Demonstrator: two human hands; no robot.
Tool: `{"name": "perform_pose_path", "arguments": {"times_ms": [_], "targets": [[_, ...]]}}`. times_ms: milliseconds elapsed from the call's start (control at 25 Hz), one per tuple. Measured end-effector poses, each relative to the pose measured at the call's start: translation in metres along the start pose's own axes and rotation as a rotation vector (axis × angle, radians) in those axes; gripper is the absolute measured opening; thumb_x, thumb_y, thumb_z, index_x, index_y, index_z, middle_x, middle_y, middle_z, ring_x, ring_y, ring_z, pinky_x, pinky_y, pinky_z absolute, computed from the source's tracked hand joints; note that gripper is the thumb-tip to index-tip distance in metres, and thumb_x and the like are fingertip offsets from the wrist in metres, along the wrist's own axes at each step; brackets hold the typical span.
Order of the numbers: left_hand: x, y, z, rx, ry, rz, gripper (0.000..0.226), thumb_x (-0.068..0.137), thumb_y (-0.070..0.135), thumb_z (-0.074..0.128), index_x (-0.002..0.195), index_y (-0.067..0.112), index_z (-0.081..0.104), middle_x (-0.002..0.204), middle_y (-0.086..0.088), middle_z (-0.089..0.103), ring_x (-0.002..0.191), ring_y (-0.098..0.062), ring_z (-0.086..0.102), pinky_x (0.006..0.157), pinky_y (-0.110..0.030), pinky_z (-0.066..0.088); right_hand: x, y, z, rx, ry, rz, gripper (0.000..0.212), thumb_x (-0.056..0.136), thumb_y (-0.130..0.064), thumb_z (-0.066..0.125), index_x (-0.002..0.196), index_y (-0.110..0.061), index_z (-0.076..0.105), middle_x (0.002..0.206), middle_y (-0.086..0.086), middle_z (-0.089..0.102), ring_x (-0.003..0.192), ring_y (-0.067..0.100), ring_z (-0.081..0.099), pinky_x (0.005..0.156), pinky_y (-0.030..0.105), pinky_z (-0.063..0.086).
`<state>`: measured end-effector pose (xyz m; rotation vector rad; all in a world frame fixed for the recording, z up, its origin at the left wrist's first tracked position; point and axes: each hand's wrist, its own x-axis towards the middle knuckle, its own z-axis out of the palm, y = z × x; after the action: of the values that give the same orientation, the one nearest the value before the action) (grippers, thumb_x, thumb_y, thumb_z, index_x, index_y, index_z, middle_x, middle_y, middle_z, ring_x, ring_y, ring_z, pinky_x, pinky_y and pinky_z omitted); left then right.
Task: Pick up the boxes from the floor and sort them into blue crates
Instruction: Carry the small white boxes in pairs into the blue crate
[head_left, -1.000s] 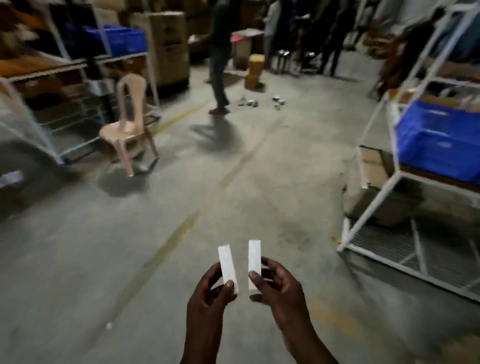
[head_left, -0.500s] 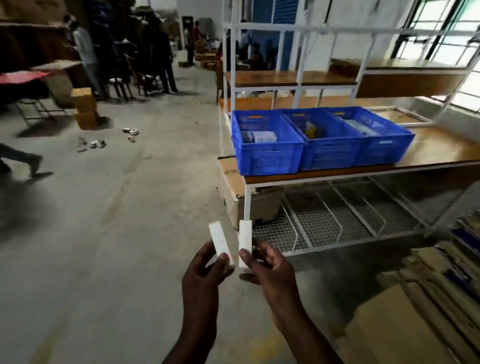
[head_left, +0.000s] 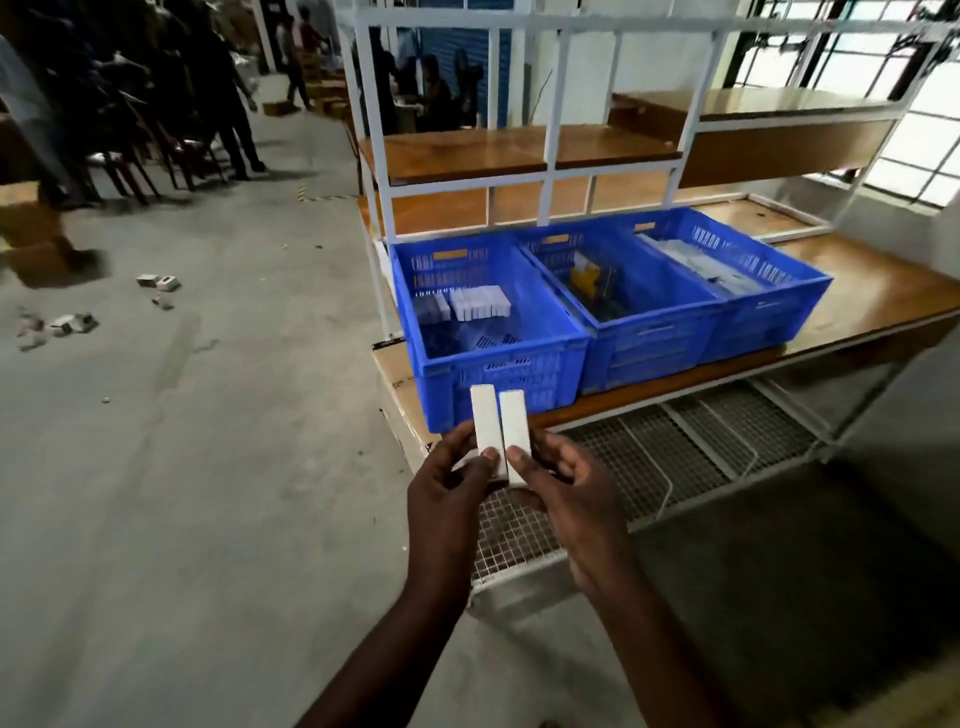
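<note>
Floor boxes (head_left: 161, 283): a few small boxes lie scattered on the concrete at far left, well apart from the rack; more lie near them at the left edge.
Left hand (head_left: 447, 483): thumb and fingers pinch the lower end of a slim white box.
Left box (head_left: 487, 428): upright, in front of the nearest crate's wall.
Right box (head_left: 515, 434): upright, just beside the left box, close to touching it low down.
Right hand (head_left: 566, 483): pinches the right box at its lower end, thumb on the front face.
First crate (head_left: 509, 369): blue, at the shelf's left end; a row of white boxes (head_left: 478, 306) stands inside it, with darker ones beside them.
Middle crate (head_left: 654, 348): something yellow and some dark items inside.
Far crate (head_left: 763, 322): pale flat packs inside.
Shelf (head_left: 883, 291): a wooden board in a white rack; it carries all three crates side by side.
Done: judging by their contents, some sorting is finished, and two boxes are picked up.
Left: both held boxes are not yet dropped; they look to match the first crate's white ones. The floor boxes remain.
Change: half a second ago the rack stood farther off and the two boxes were splayed apart. A second ago the view faced open floor.
</note>
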<state>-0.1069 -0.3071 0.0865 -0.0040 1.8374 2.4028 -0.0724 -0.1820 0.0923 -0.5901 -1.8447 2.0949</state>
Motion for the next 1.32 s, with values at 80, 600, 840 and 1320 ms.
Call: {"name": "perform_pose_path", "arguments": {"times_ms": [80, 600, 840, 1320], "targets": [[0.056, -0.005, 0.018, -0.003, 0.011, 0.002, 0.036, 0.099, 0.003, 0.069, 0.134, 0.012, 0.071, 0.115, -0.009, 0.082, 0.102, -0.030, 0.079, 0.086, -0.043, 0.067, 0.061, -0.006, 0.007, -0.020, 0.004, -0.017, 0.033, 0.087, -0.022, 0.084, 0.119, -0.021, 0.074, 0.103, 0.002, 0.083, 0.094, 0.019, 0.080, 0.081, 0.040, 0.066], [0.415, 0.019, 0.085, 0.023, 0.360, -0.020, 0.023, 0.088, 0.010, 0.075, 0.090, 0.032, 0.081, 0.091, 0.004, 0.082, 0.092, -0.027, 0.077, 0.092, -0.055, 0.064, 0.454, -0.024, 0.109, -0.129, -0.135, 0.234, 0.024, 0.087, -0.021, 0.084, 0.105, -0.007, 0.076, 0.096, 0.010, 0.080, 0.087, 0.025, 0.077, 0.083, 0.045, 0.066], [0.499, 0.007, 0.071, 0.040, 0.388, -0.041, 0.022, 0.095, 0.013, 0.068, 0.116, 0.013, 0.075, 0.111, -0.010, 0.080, 0.094, -0.026, 0.077, 0.084, -0.045, 0.064, 0.560, 0.054, 0.161, -0.248, -0.070, 0.509, 0.024, 0.094, -0.008, 0.074, 0.110, 0.010, 0.070, 0.098, 0.026, 0.073, 0.063, 0.025, 0.064, 0.049, 0.032, 0.059], [0.548, 0.008, 0.064, 0.038, 0.466, -0.001, 0.032, 0.099, 0.007, 0.068, 0.130, 0.015, 0.072, 0.122, 0.001, 0.079, 0.101, -0.025, 0.080, 0.089, -0.046, 0.066, 0.607, 0.113, 0.198, -0.528, -0.061, 0.211, 0.039, 0.087, -0.014, 0.078, 0.119, 0.001, 0.063, 0.112, 0.017, 0.068, 0.100, 0.030, 0.068, 0.075, 0.030, 0.048]]}}
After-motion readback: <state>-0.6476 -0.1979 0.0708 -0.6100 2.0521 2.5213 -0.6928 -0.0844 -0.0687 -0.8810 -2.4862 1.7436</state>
